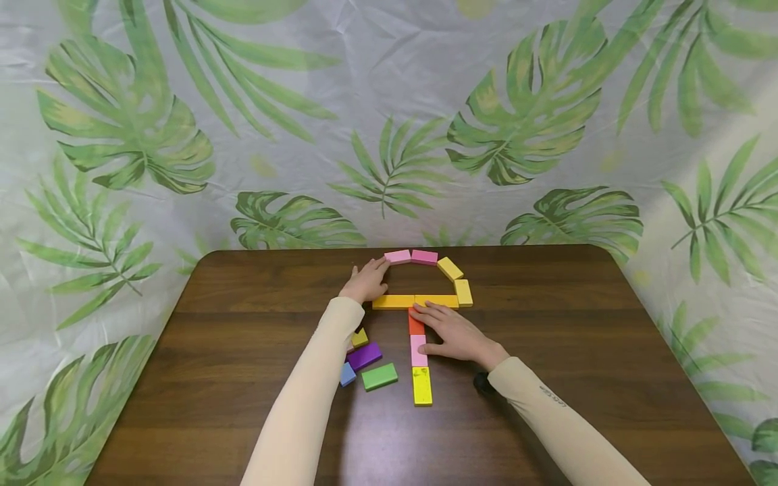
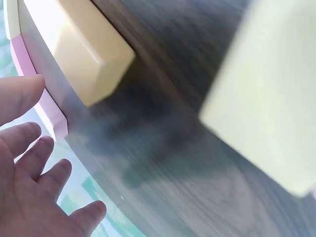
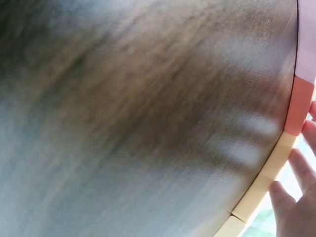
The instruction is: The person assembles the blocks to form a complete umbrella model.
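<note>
Building blocks stand in an umbrella-like outline. Its curve has a light pink block (image 1: 398,256), a dark pink block (image 1: 424,257) and two yellow blocks. Below runs a row of two orange blocks (image 1: 392,302). Down from that row go a red block (image 1: 414,327), a pink block (image 1: 417,358) and a bright yellow block (image 1: 422,388). My left hand (image 1: 367,280), fingers loosely spread and holding nothing, is at the light pink block's left end, beside the orange row. My right hand (image 1: 456,331) lies over the red block, fingertips at the orange row, thumb at the pink block.
Left of the stem lie loose blocks: a green block (image 1: 379,376), a purple block (image 1: 365,356), a blue block (image 1: 347,374) and a golden block (image 1: 360,338), some partly behind the left sleeve. A leaf-printed cloth (image 1: 389,162) hangs behind the wooden table (image 1: 547,405).
</note>
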### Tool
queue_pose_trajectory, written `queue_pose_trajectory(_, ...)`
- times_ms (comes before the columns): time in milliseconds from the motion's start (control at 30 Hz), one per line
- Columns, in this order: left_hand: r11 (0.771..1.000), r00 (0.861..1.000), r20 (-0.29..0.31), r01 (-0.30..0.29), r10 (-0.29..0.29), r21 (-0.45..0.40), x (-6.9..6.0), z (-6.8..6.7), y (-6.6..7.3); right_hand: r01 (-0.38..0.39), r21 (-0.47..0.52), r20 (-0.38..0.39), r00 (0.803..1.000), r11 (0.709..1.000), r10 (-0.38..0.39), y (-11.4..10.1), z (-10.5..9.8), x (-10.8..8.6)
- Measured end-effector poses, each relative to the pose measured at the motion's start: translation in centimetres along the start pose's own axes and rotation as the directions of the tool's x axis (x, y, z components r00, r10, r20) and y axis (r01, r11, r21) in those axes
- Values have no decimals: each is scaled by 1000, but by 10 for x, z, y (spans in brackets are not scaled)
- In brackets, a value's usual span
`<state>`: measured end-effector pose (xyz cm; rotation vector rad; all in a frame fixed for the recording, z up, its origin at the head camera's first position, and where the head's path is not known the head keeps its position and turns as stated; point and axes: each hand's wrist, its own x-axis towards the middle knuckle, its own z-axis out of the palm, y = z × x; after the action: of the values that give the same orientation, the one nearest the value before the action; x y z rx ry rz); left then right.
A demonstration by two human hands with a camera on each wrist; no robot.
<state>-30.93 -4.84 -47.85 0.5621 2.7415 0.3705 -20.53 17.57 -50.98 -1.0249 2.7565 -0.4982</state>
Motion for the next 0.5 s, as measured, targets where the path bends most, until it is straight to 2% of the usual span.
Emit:
queue_pose_trajectory(267, 1000, 1000, 21, -21, 22, -20, -7, 2, -15, -23, -15, 16, 1000, 1000, 23, 2, -1, 0)
queue_pose_trajectory(500, 1000, 999, 36, -8, 8, 14, -6, 1, -9, -22, -7, 18, 1000, 1000, 22, 1, 1, 1)
